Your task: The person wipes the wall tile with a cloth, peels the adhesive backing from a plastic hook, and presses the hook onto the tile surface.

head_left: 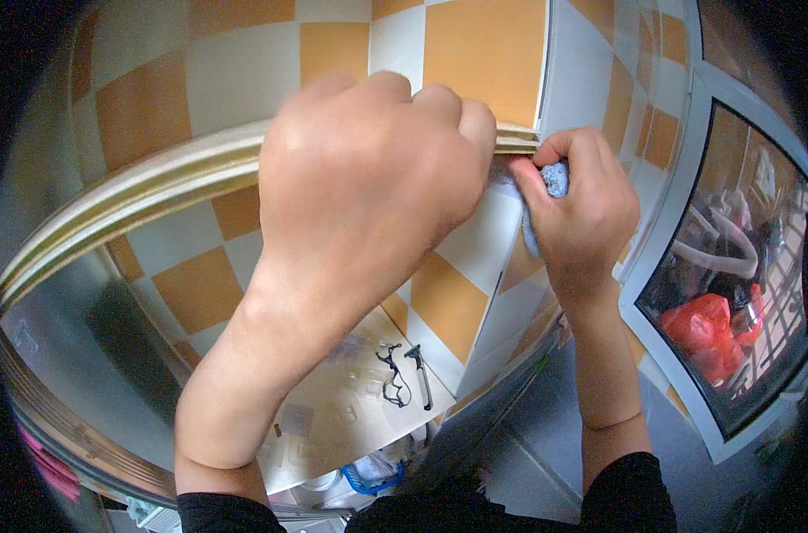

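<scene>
My left hand (pixel 368 169) rests with curled fingers over the top edge of a gold-framed mirror (pixel 137 191) on an orange and white tiled wall (pixel 484 53). It holds nothing that I can see. My right hand (pixel 581 200) is shut on a small blue-grey cloth (pixel 555 178) and presses it against the wall at the frame's right end, just beside my left hand's fingers. Most of the cloth is hidden inside the fist.
The mirror glass (pixel 84 355) reflects tiles and a dark shape. Below, a pale tiled ledge (pixel 333 417) carries a razor (pixel 420 373), a dark tangled item (pixel 392 373) and small clear hooks. A window (pixel 732 275) at right shows a red bag (pixel 710 333) and hoses outside.
</scene>
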The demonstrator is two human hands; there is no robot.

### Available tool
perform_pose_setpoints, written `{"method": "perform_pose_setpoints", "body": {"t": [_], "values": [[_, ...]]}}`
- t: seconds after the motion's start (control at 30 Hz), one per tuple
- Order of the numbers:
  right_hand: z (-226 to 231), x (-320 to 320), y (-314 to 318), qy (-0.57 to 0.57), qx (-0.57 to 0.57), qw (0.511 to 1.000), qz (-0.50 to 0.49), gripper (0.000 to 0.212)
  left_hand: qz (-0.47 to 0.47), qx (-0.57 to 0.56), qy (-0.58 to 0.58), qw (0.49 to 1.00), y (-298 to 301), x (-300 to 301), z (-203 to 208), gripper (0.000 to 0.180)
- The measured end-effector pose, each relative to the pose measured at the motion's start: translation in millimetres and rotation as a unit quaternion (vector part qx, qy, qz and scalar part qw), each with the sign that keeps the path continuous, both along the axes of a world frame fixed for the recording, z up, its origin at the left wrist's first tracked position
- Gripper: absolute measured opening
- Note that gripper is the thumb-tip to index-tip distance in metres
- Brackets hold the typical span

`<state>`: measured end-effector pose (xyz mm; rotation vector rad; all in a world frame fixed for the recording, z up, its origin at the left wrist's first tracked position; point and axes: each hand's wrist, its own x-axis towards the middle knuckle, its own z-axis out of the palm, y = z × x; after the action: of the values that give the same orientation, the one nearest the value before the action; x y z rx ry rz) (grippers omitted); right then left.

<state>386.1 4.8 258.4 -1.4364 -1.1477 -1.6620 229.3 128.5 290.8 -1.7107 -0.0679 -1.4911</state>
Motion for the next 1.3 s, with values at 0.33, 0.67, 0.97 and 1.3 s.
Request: {"method": "perform_pose_setpoints", "body": {"t": [0.33, 0.67, 0.97, 1.3], "values": [[5.4, 5.1, 1.6, -0.031, 0.01, 0.999, 0.007, 0.032, 0.013, -0.009, -0.004, 1.0, -0.6, 1.7, 5.7, 0.02], [7.9, 6.0, -0.7, 0.03, -0.006, 0.999, 0.037, 0.031, 0.006, 0.001, -0.012, 1.0, 1.3, 2.5, 4.7, 0.023], [7.7, 10.2, -1.4, 0.06, -0.017, 0.997, 0.043, 0.034, -0.295, 0.108, -0.03, 0.949, 8.8, 22.3, -50.6, 0.023], [9.8, 12.3, 1.9, 0.032, -0.014, 0.997, 0.066, 0.032, -0.43, -0.278, 0.044, 0.858, 10.2, 89.6, -101.7, 0.051]]}}
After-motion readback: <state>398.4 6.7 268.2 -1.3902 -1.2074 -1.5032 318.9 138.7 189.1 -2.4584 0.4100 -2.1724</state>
